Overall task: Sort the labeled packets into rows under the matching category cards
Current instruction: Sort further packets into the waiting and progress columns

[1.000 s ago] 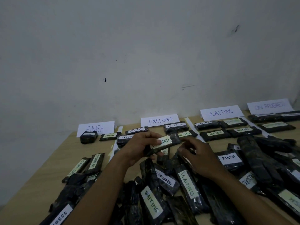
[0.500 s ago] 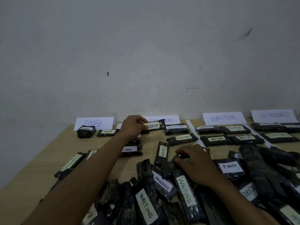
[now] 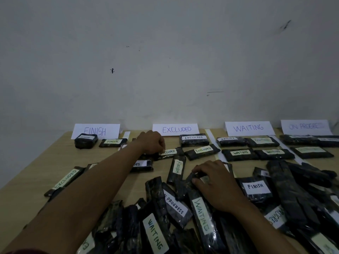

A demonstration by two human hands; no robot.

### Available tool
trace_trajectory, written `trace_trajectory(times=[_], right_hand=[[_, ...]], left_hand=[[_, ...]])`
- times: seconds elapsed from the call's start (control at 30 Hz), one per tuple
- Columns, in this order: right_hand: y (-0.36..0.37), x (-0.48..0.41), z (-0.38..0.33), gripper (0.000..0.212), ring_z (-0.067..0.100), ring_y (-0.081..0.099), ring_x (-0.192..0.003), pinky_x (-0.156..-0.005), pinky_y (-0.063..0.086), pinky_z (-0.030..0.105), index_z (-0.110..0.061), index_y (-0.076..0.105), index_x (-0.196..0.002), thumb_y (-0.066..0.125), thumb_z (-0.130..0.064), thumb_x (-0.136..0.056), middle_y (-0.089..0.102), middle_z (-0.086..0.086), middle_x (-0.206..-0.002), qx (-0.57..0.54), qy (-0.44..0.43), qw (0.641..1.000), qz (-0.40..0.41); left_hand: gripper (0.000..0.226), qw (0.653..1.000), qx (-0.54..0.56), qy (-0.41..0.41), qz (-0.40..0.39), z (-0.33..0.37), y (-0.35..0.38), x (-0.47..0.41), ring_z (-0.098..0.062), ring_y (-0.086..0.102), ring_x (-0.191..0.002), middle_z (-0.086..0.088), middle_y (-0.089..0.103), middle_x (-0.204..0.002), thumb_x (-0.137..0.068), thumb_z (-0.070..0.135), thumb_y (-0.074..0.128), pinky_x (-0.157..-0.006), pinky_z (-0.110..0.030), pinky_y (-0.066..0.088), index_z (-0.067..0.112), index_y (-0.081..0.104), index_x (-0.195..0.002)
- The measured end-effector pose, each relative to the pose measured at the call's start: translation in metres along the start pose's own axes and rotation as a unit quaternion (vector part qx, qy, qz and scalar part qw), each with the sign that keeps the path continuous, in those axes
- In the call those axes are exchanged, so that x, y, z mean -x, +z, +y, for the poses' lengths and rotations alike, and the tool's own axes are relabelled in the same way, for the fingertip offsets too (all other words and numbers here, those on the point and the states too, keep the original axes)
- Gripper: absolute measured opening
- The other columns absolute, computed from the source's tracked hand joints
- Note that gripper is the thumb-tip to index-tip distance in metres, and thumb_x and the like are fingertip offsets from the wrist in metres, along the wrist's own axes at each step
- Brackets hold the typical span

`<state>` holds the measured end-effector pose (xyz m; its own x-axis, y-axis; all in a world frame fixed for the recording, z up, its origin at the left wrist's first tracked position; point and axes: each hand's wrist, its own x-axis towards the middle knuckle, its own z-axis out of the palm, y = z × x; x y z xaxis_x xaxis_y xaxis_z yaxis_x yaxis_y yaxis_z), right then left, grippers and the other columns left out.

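Left hand (image 3: 152, 143) is pinching a dark plastic-wrapped EXCLUDED packet (image 3: 169, 153) down on the tan surface (image 3: 55, 158) under the matching white paper EXCLUDED card (image 3: 175, 129), while the right hand (image 3: 214, 182) is gripping another dark packet (image 3: 190, 178) in the unsorted pile (image 3: 156, 208).

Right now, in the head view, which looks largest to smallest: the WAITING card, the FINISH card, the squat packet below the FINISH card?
1. WAITING card and FINISH card: they look alike, so I do not rank them.
2. The squat packet: clearly smallest.

Pale wall (image 3: 165, 52) (few dark scuffs) behind light wooden table (image 3: 55, 156).
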<state>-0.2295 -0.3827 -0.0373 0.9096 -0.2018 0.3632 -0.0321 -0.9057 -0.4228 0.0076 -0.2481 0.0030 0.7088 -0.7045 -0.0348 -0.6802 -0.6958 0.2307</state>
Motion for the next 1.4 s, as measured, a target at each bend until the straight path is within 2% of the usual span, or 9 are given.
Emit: trace_trajectory(times=[0.2,0.37,0.47,0.53,0.7,0.8,1.0,1.23,1.4], right_hand=[[0.0,0.0,0.002,0.021,0.004,0.034,-0.101,-0.081,0.03,0.02,-0.032,0.061,-0.108,0.058,-0.039,-0.088,0.05,-0.019,-0.099,-0.006,-0.004,1.0,0.005],[0.001,0.0,0.002,0.02,0.008,0.039,-0.103,-0.082,0.035,0.023,-0.032,0.063,-0.105,0.06,-0.038,-0.086,0.054,-0.018,-0.1,-0.01,0.001,1.0,0.01],[-0.001,0.002,0.002,0.019,0.008,0.04,-0.103,-0.082,0.038,0.026,-0.032,0.063,-0.105,0.06,-0.037,-0.087,0.055,-0.017,-0.1,-0.011,0.002,1.0,0.006],[-0.003,0.004,0.001,0.018,0.008,0.041,-0.103,-0.083,0.038,0.027,-0.031,0.063,-0.105,0.06,-0.035,-0.087,0.055,-0.017,-0.101,-0.015,0.003,1.0,0.006],[-0.005,0.008,0.0,0.014,0.007,0.04,-0.101,-0.083,0.038,0.027,-0.032,0.064,-0.101,0.061,-0.032,-0.087,0.056,-0.017,-0.099,-0.026,0.006,1.0,0.009],[-0.007,0.009,-0.001,0.014,0.008,0.04,-0.101,-0.081,0.035,0.025,-0.032,0.065,-0.101,0.061,-0.032,-0.087,0.056,-0.017,-0.098,-0.026,0.002,1.0,0.009],[-0.009,0.012,-0.002,0.014,0.008,0.04,-0.1,-0.079,0.032,0.024,-0.03,0.065,-0.101,0.06,-0.031,-0.088,0.057,-0.015,-0.099,-0.023,-0.001,1.0,0.008],[-0.016,0.007,-0.01,0.02,0.011,0.047,-0.104,-0.08,0.036,0.027,-0.033,0.062,-0.108,0.058,-0.038,-0.089,0.059,-0.015,-0.106,0.016,0.025,0.999,-0.02],[-0.026,-0.003,-0.033,0.034,0.008,0.056,-0.104,-0.085,0.043,0.026,-0.032,0.058,-0.12,0.056,-0.045,-0.089,0.061,-0.011,-0.116,0.044,0.003,0.998,-0.035]], left_hand=[[0.022,0.993,-0.017,0.045,0.111,0.018,0.003,0.014,-0.014,0.058,-0.085,0.009,0.065,-0.08,-0.079,0.046,0.069,-0.079,-0.03,0.042,0.024,0.067,-0.078],[0.05,0.997,-0.041,0.041,0.043,0.048,0.019,0.042,-0.014,0.059,-0.079,0.006,0.065,-0.083,-0.07,0.071,0.064,-0.076,-0.032,0.042,0.023,0.061,-0.085],[0.051,0.999,0.001,0.009,0.032,0.056,0.029,0.046,-0.018,0.059,-0.087,0.005,0.065,-0.091,-0.062,0.059,0.078,-0.079,-0.034,0.047,0.024,0.056,-0.093],[0.053,0.993,0.111,-0.022,0.017,0.059,0.028,0.048,-0.02,0.059,-0.09,0.002,0.063,-0.094,-0.06,0.04,0.087,-0.076,-0.032,0.049,0.022,0.057,-0.1],[0.039,0.934,0.355,-0.045,-0.007,0.064,0.015,0.06,-0.02,0.059,-0.066,-0.003,0.063,-0.076,-0.071,0.005,0.079,-0.058,-0.028,0.046,0.014,0.061,-0.104],[0.014,0.887,0.457,-0.067,0.015,0.063,0.006,0.069,-0.024,0.06,-0.058,-0.011,0.069,-0.078,-0.081,0.002,0.067,-0.05,-0.028,0.043,0.01,0.06,-0.09],[0.014,0.771,0.628,-0.096,0.044,0.051,-0.001,0.096,-0.027,0.068,-0.066,-0.017,0.074,-0.088,-0.085,0.0,0.059,-0.052,-0.027,0.051,0.005,0.062,-0.098],[0.01,0.743,0.66,-0.102,0.047,0.032,-0.002,0.126,-0.026,0.07,-0.065,-0.01,0.071,-0.076,-0.088,0.0,0.057,-0.049,-0.027,0.054,0.004,0.055,-0.097],[0.019,0.731,0.672,-0.094,0.073,0.002,-0.008,0.155,-0.026,0.068,-0.068,-0.021,0.069,-0.095,-0.091,0.006,0.047,-0.049,-0.027,0.052,0.003,0.059,-0.105]])
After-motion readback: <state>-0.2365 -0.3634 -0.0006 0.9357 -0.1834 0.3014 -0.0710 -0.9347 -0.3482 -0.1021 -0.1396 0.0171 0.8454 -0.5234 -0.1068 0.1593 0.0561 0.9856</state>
